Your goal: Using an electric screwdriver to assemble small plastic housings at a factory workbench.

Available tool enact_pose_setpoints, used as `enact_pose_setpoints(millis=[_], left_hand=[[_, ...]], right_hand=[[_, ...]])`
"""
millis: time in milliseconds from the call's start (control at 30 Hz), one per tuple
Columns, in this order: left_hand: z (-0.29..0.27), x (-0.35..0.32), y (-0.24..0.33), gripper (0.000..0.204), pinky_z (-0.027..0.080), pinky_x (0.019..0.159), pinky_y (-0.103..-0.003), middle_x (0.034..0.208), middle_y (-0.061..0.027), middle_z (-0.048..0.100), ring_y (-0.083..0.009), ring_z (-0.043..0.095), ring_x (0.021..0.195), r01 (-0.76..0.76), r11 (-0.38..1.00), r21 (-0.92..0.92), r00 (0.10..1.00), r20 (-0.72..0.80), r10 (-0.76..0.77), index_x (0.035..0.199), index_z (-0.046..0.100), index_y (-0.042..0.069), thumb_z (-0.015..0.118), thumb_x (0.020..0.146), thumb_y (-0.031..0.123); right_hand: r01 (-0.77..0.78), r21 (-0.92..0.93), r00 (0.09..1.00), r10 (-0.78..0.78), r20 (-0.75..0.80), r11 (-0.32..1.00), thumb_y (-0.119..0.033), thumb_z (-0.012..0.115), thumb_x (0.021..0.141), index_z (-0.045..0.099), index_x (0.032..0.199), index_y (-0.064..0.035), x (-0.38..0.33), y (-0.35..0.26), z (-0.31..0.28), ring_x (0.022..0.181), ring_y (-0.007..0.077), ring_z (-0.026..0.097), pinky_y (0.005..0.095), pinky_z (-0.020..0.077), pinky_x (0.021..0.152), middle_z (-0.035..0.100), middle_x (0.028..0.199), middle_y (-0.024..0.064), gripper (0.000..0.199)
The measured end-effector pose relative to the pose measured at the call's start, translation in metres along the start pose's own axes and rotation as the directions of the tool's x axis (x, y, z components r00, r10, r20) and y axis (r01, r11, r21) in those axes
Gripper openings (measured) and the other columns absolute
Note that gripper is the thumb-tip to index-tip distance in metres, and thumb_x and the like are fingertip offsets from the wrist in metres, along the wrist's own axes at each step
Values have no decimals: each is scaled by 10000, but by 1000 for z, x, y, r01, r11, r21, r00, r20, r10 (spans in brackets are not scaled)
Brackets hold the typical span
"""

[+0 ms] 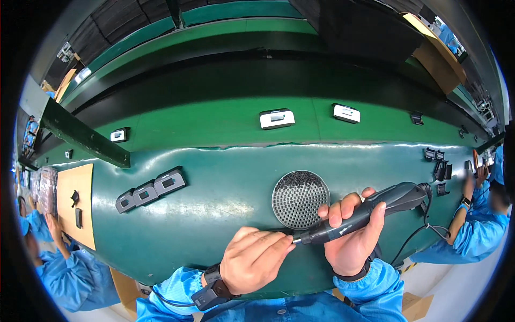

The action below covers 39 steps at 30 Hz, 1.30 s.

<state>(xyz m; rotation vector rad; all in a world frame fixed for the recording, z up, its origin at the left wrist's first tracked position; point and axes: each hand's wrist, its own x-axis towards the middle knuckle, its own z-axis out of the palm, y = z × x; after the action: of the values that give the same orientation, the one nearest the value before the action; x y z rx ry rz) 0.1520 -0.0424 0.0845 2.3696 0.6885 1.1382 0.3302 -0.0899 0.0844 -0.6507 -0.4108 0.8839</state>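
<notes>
My right hand (351, 236) grips a dark grey electric screwdriver (370, 212), held nearly level with its tip pointing left. Its cable (424, 225) runs off to the right. My left hand (255, 260) is closed, with its fingertips pinched at the screwdriver's tip; whatever small thing it holds is hidden. Just behind both hands lies a round tray (300, 198) full of small dark screws. Both wrists wear dark bands over blue sleeves.
A row of dark grey housings (151, 189) lies left on the green bench (214, 214). White-and-black units (277, 118) (346, 113) ride the green conveyor behind. Small black parts (437, 163) sit at the right. Blue-sleeved people work on both sides; a tan board (75, 204) lies left.
</notes>
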Motion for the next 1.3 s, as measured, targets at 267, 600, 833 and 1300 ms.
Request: enact_pose_setpoints(millis=[267, 600, 833, 1300], left_hand=[[-11, -1, -18, 204, 509, 720, -327, 903, -82, 736, -213, 718, 801, -135, 991, 13, 973, 193, 130, 904, 730, 24, 781, 707, 12], [-21, -21, -45, 181, 527, 732, -376, 866, -108, 713, -273, 698, 769, 99, 979, -177, 982, 178, -67, 1010, 678, -2, 749, 844, -9], [-20, -32, -48, 203, 543, 728, -360, 862, -112, 716, -267, 708, 754, 130, 941, -312, 984, 154, -85, 994, 685, -12, 791, 824, 15], [-1, -51, -59, 271, 519, 632, -356, 746, -98, 669, -257, 671, 658, 35, 943, -332, 985, 168, 23, 884, 669, -9, 863, 759, 133]], right_hand=[[-65, 1, 996, 65, 54, 998, -489, 422, 1079, 445, 1292, -170, -4, 9, -3, 630, 207, 587, 454, 546, 631, 551, 814, 73, 384], [-78, 110, 997, 80, -15, 991, -560, 411, 1055, 454, 1256, -201, -4, 3, -1, 532, 185, 535, 391, 481, 494, 518, 742, 28, 414], [-36, 140, 999, 36, 4, 990, -561, 370, 1069, 455, 1275, -186, -9, 8, -1, 546, 188, 536, 386, 487, 500, 522, 765, 36, 435], [51, 95, 934, -81, 348, 994, -506, 456, 1066, 381, 1350, -132, -21, 33, -17, 659, 288, 599, 474, 520, 566, 549, 875, 135, 475]])
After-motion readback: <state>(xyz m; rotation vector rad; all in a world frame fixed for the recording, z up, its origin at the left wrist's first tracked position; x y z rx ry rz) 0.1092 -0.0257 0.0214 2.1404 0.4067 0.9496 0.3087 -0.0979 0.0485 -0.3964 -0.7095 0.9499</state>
